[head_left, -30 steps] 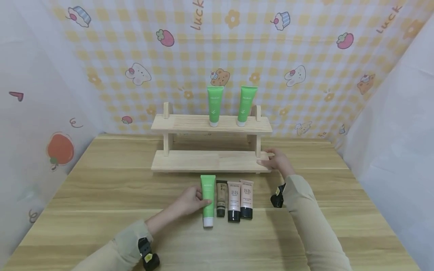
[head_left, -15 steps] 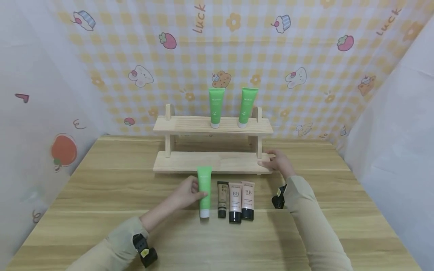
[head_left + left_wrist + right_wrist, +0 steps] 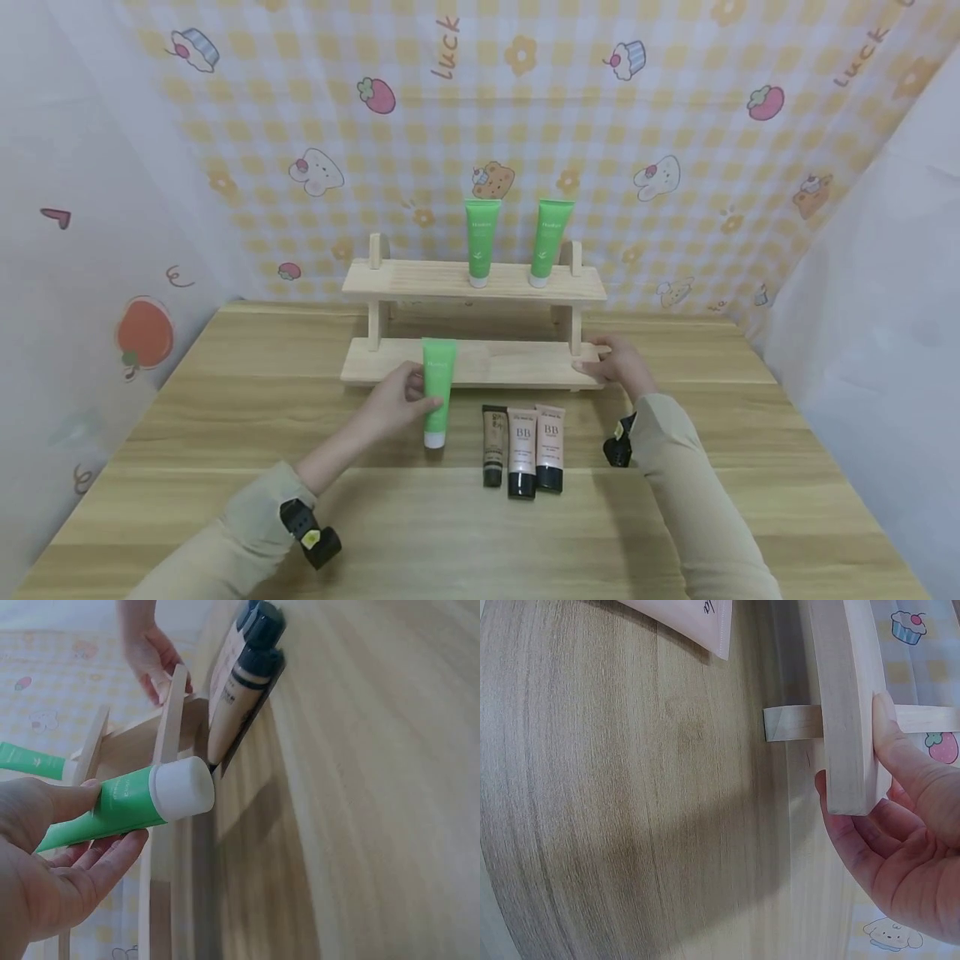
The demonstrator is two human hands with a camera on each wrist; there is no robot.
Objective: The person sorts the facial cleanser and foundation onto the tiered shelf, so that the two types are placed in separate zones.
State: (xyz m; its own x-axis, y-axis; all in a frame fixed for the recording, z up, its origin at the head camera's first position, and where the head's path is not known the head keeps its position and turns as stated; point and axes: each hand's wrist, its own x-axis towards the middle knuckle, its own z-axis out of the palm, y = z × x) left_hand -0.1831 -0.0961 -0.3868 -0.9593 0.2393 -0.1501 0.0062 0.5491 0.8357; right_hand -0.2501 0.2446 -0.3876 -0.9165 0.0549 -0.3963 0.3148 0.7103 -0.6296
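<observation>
My left hand pinches a green tube with a white cap, thumb in front and fingers behind. In the head view the tube stands cap down, in front of the lower board of a two-tier wooden shelf. The left wrist view shows its white cap clear of the table. My right hand grips the right end of the lower board; in the right wrist view its thumb lies on top of the board and the fingers curl beneath. Two more green tubes stand cap down on the upper board.
A brown tube and two pink BB tubes with black caps lie side by side on the wooden table before the shelf. A checked cloth hangs behind it, with white cloth at both sides.
My left hand has lifted the green tube away from beside the brown tube and carried it left and toward the lower board. My right hand keeps its grip on the board's end.
</observation>
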